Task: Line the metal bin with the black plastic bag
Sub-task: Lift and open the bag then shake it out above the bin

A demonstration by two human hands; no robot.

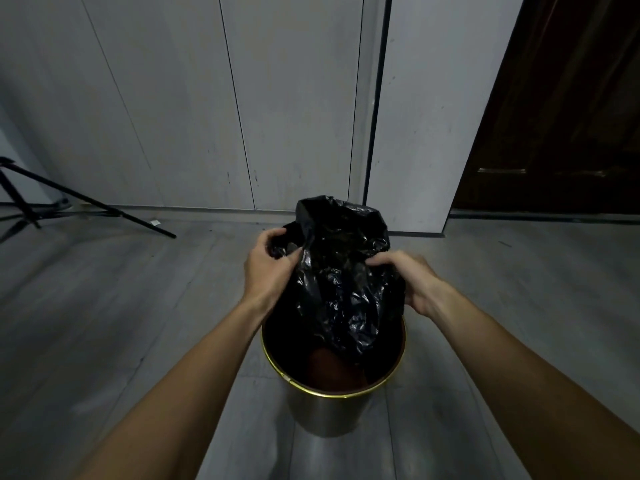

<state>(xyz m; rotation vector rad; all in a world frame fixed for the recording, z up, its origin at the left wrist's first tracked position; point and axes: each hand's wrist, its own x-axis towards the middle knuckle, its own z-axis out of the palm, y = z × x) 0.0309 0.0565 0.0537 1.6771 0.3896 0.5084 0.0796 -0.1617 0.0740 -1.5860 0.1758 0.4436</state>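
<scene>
From the head camera, I look down at the metal bin, which stands upright on the grey floor, its gold rim facing me. The black plastic bag hangs bunched above the bin's mouth; its lower end dips just inside the rim while most of it is crumpled above, toward the wall side of the bin. My left hand is closed on a fold of the bag at the left of the bin's far edge, thumb and fingers pinching the film. My right hand is clamped on the bag at the bin's right edge, fingers curled into the plastic.

I judge the mouth of the bag is not yet opened, so the main risk is pushing it in as a wad: it would sit as a lump over the brown bottom of the bin instead of lining it. The film is thin and slick, so a layer could slip from either pinch, or both layers could stay stuck together. Tugging sideways on the rim could tip the light bin or snag and tear the plastic. A tripod stands well to the left of the bin, out of the way.
</scene>
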